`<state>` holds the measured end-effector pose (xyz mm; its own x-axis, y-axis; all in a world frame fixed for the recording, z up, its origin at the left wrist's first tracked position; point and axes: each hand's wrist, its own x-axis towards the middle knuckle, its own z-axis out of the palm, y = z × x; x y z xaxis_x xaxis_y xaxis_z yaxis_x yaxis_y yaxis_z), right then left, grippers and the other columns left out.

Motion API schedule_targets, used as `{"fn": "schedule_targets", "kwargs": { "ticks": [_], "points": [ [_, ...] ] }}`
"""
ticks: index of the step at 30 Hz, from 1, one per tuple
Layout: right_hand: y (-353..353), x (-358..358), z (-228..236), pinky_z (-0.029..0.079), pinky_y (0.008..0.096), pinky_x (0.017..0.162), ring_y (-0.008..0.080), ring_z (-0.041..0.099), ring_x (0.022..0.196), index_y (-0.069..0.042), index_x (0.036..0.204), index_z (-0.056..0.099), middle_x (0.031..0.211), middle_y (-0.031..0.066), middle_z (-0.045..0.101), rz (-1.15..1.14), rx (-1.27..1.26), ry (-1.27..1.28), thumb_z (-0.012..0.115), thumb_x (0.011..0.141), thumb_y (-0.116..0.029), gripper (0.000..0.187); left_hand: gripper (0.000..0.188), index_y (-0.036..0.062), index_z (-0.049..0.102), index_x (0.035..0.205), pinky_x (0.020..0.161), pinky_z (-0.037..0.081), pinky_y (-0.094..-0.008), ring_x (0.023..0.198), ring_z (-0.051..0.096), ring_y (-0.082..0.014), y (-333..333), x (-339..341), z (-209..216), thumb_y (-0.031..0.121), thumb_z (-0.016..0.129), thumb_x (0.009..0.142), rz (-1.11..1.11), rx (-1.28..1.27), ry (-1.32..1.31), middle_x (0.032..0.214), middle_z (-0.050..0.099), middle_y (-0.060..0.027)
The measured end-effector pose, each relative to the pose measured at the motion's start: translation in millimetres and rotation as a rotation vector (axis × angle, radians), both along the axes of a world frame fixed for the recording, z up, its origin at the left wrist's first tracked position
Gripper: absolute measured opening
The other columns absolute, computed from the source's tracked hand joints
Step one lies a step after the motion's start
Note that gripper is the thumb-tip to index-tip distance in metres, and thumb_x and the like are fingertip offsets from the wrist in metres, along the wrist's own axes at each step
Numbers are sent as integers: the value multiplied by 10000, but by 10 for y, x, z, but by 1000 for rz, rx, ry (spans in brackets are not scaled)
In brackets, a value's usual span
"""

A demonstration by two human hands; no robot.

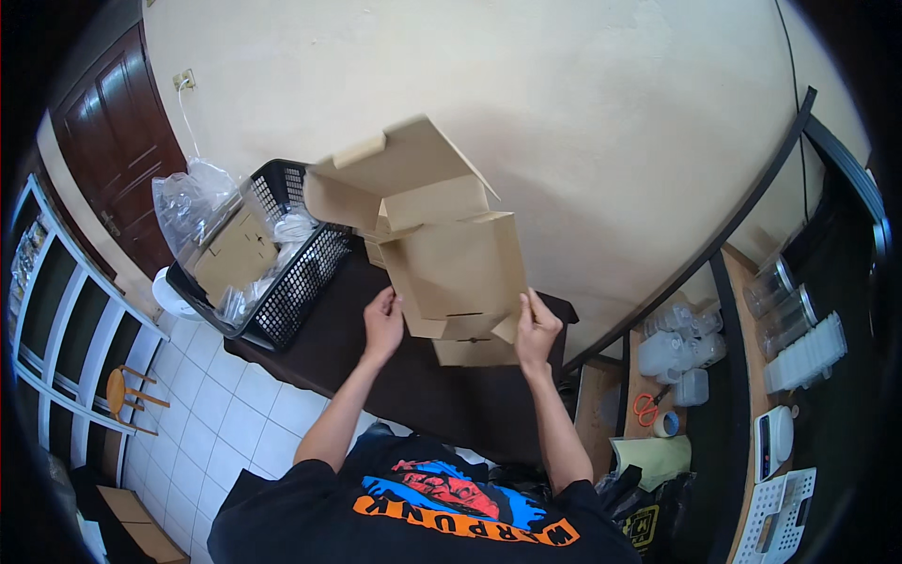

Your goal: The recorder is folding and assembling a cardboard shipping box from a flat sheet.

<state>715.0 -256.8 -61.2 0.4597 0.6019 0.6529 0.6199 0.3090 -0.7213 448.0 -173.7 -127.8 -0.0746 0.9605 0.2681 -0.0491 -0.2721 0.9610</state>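
Note:
I hold a half-folded brown cardboard box (pixel 451 263) up over a dark table (pixel 376 376). Its lid flap stands open toward the wall. My left hand (pixel 381 324) grips the box's lower left edge. My right hand (pixel 536 329) grips its lower right corner, pressing a side flap. Another flat piece of cardboard (pixel 474 352) lies on the table just under the box.
A black plastic basket (pixel 291 282) with cardboard and clear plastic bags sits on the table's left end. Right of the table, a wooden shelf (pixel 648 395) carries clear plastic jars (pixel 676 348), orange scissors (pixel 646 408), a tape roll and a small scale (pixel 773 442). A wooden stool (pixel 127 390) stands on the tiled floor.

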Motion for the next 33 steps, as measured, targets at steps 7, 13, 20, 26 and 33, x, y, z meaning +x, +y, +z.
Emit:
{"fn": "schedule_targets", "kwargs": {
  "ticks": [7,13,20,26,33],
  "points": [
    [360,-925,-924,574,476,764,446,748,918,66,1163,739,968,329,711,41,-463,73,626,1005,-118,267,227,2,797,1068,837,621,-397,846,788,-359,496,-946,-72,79,688,884,247,-55,699,991,775,-258],
    [687,-1570,-2036,591,392,757,325,790,854,46,1159,760,937,250,779,88,-662,112,671,1015,-225,320,469,-32,683,1328,1032,554,-475,1148,711,-429,832,-1596,-1416,151,713,897,92,-302,657,1148,747,-281],
    [-290,-1613,-2476,647,427,780,276,753,914,12,1245,682,1048,182,743,49,-931,875,620,1064,-465,514,463,-31,640,1207,815,595,-447,916,759,-332,-71,-2160,-1831,344,756,961,-18,-512,611,963,768,-204],
    [-1032,-2308,-2600,660,426,789,262,750,898,14,1238,646,994,157,730,11,-1034,1062,681,1018,-152,278,571,-42,659,1206,753,609,-393,919,765,-287,-504,-2748,-2153,423,825,921,-622,-655,747,1077,761,-197],
    [-584,-2995,-2519,559,280,639,112,660,714,59,1183,706,835,75,722,-98,-892,881,768,955,-47,258,426,-43,706,1113,767,616,-364,910,778,-260,-128,-2961,-2429,284,860,888,-531,-884,417,1093,759,-188]
  ]
}}
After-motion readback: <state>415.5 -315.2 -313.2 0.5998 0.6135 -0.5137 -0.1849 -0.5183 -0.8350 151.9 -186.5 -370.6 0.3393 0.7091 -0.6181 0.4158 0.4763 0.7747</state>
